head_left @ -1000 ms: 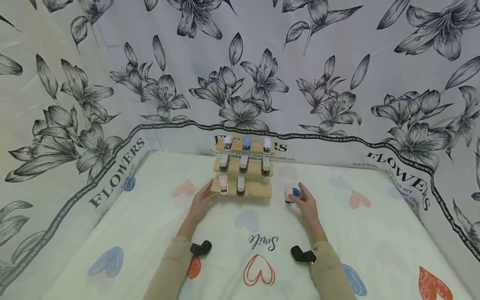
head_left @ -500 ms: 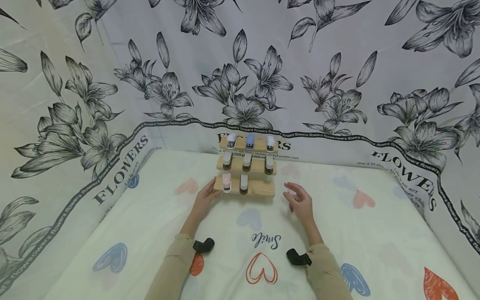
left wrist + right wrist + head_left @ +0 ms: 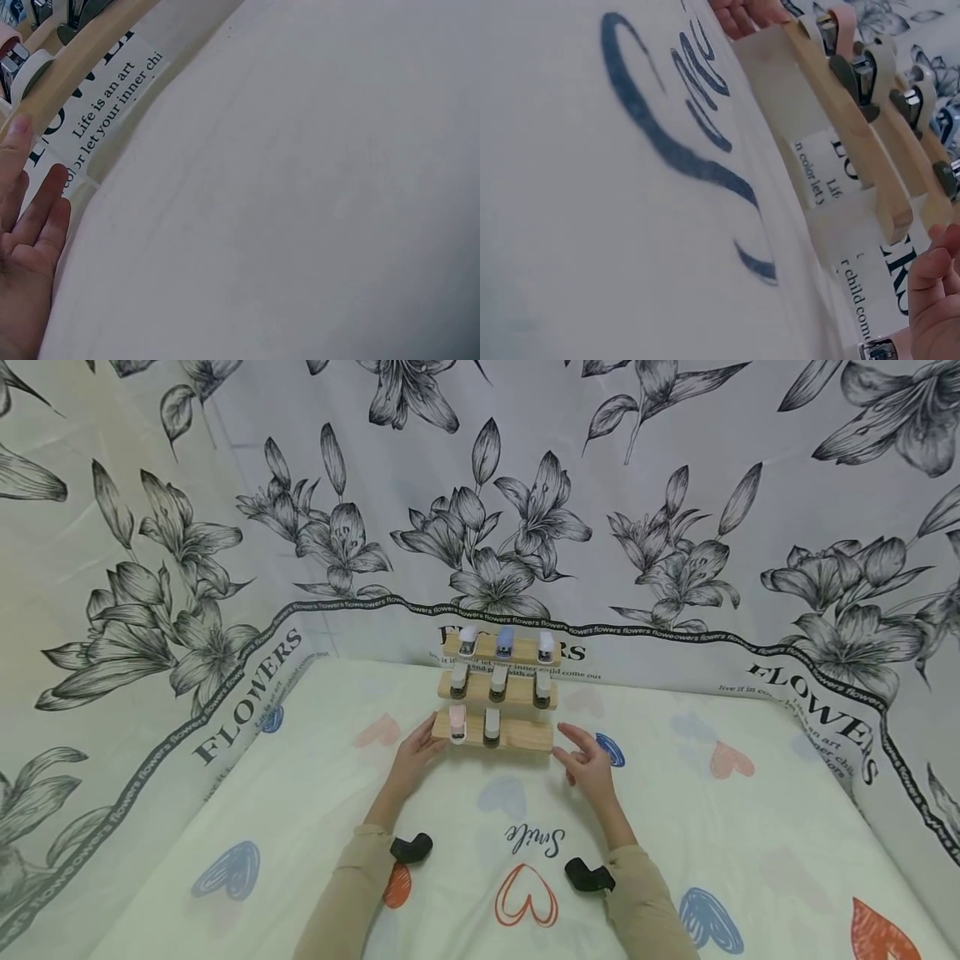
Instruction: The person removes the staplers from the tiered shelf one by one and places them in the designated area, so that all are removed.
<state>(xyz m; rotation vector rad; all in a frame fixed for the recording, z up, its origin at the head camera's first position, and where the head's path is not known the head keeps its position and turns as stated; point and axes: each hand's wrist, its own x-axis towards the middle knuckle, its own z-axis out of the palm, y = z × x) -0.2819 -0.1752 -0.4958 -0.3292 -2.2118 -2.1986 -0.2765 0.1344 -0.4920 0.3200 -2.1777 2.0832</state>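
My left hand [image 3: 415, 758] rests at the 9 o'clock end of the three-tier wooden rack [image 3: 498, 693], fingers straight and lying together against the lowest tier. I judge this contact steadies the rack against sliding on the heart-print cloth [image 3: 315, 827] that covers the bench.

My right hand [image 3: 587, 766] hovers at the 3 o'clock end of the lowest tier, fingers loosely curled around a small stapler. In the right wrist view a metal tip [image 3: 877, 349] shows just below my fingers [image 3: 937, 289]. In the head view the stapler itself is hidden behind the hand.

The rack stands at 12 o'clock from me, near the flower-print backdrop [image 3: 675, 485]. Its upper two tiers each carry three mini staplers, seated nose-down in their slots. The lowest tier carries a pink stapler [image 3: 457, 723] and a white stapler [image 3: 491, 726], while its slot nearest my right hand is vacant. Nose-down seating likely keeps each stapler upright and easy to pinch by its top.

A blue heart print [image 3: 609, 749] lies on the cloth just past my right hand, at its 2 o'clock.
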